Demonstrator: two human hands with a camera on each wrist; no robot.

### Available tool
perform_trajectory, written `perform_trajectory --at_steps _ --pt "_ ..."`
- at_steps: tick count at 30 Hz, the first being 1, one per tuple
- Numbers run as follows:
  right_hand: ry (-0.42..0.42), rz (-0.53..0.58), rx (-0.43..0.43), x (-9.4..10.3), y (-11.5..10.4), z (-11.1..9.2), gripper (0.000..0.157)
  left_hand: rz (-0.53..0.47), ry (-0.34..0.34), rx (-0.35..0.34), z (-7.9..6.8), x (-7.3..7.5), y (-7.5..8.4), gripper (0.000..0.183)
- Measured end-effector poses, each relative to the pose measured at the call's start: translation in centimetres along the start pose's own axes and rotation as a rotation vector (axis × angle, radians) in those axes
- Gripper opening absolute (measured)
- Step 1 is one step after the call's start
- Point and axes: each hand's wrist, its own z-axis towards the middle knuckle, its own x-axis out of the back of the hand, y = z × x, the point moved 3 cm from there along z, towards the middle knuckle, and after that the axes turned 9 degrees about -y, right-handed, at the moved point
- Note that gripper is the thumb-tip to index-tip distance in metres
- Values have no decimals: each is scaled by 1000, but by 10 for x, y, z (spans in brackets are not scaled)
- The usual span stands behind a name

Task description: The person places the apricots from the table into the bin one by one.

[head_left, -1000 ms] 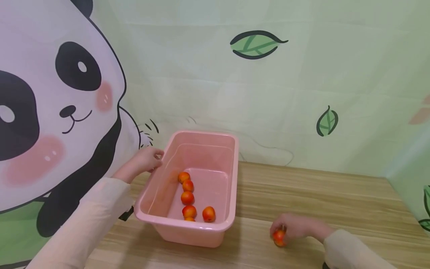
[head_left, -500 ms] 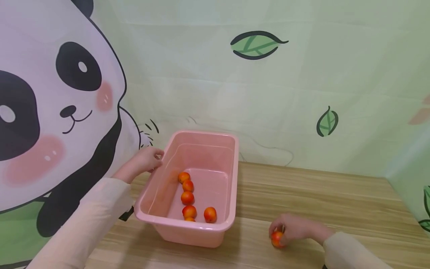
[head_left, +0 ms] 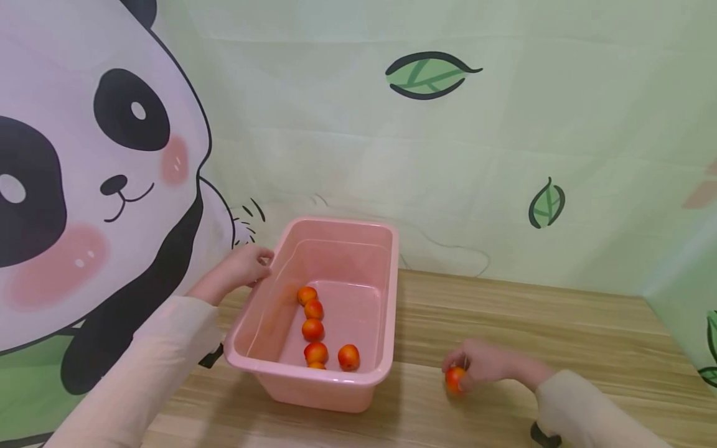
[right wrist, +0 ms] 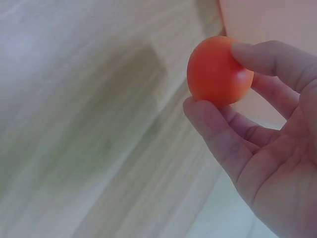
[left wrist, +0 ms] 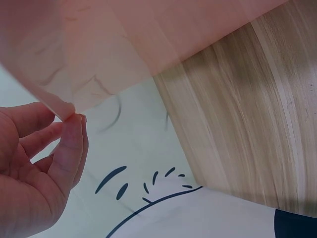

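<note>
A deep pink plastic basin (head_left: 319, 393) stands on the table, left of centre in the head view. My left hand (head_left: 246, 264) pinches its left rim between thumb and fingers; the left wrist view shows the rim (left wrist: 62, 110) caught at the fingertips. Right of the basin, my right hand (head_left: 484, 361) holds a small round orange-red tomato (head_left: 454, 379) close over the table. In the right wrist view, thumb and fingertips grip this tomato (right wrist: 215, 72) from two sides. Several like tomatoes lie on the basin floor, most in a line along the left, with one tomato (head_left: 348, 357) apart at the right.
The wood-grain table (head_left: 521, 323) extends right of the basin. Behind it hangs a pale green cloth backdrop (head_left: 476, 143) printed with leaves and a large panda (head_left: 129, 186) at the left.
My right hand has moved slightly left and away from me with the tomato. In the basin, the separate tomato rolled a little right and back. The left hand stays on the rim.
</note>
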Motion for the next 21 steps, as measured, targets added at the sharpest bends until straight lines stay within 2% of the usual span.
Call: perform_trajectory --at_steps 6,13,21 --pt "11 44 -20 11 -9 1 30 -4 -3 0 0 0 0 43" --pt "19 -33 -8 27 -25 4 28 -4 -3 2 0 0 1 44" --pt "11 -93 -82 49 -48 9 26 -16 -6 16 -1 0 2 43"
